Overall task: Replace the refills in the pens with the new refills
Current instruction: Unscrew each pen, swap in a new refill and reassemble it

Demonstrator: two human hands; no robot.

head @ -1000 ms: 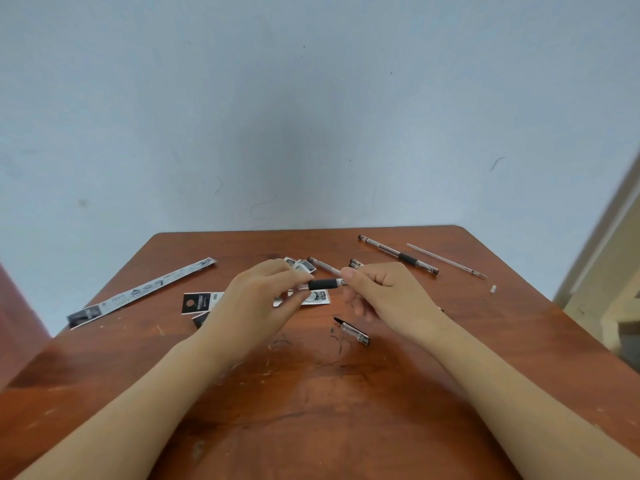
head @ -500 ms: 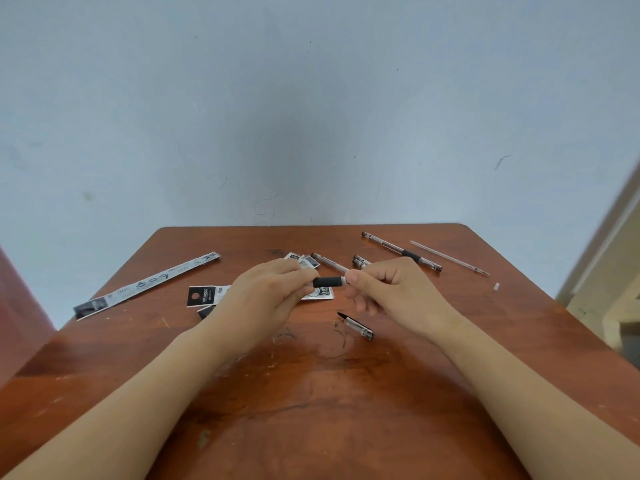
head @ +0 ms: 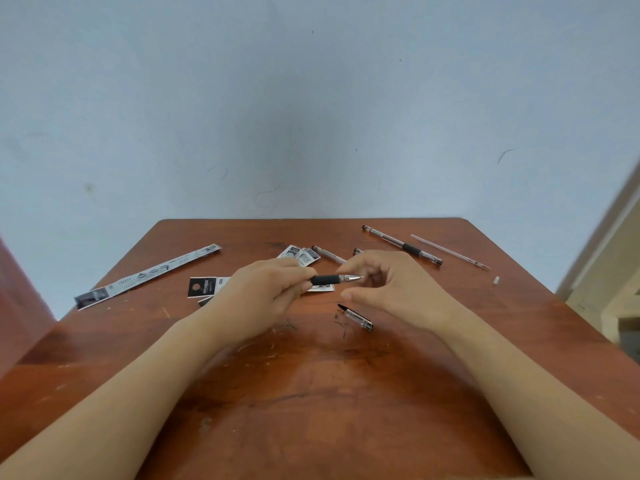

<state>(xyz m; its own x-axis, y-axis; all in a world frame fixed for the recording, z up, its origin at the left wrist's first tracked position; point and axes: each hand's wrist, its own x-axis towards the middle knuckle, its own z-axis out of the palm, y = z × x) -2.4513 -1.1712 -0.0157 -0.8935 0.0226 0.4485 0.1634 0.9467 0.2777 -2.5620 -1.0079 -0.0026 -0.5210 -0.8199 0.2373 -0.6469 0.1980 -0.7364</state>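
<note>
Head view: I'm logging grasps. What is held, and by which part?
The left hand grips the pen at the rear of its black grip section; the tip sticks out free. The right hand holds nothing.

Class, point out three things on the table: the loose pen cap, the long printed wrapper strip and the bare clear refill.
clear pen cap with black clip (head: 357, 318): head view, middle of its body.
long printed wrapper strip (head: 149, 274): head view, mid-length.
thin clear refill tube (head: 450, 251): head view, mid-length.

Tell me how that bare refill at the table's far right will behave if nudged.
The refill looks thin and round, so it probably rolls easily. Slender clear tube: likely very light, and may flex if pinched at one end.
</note>
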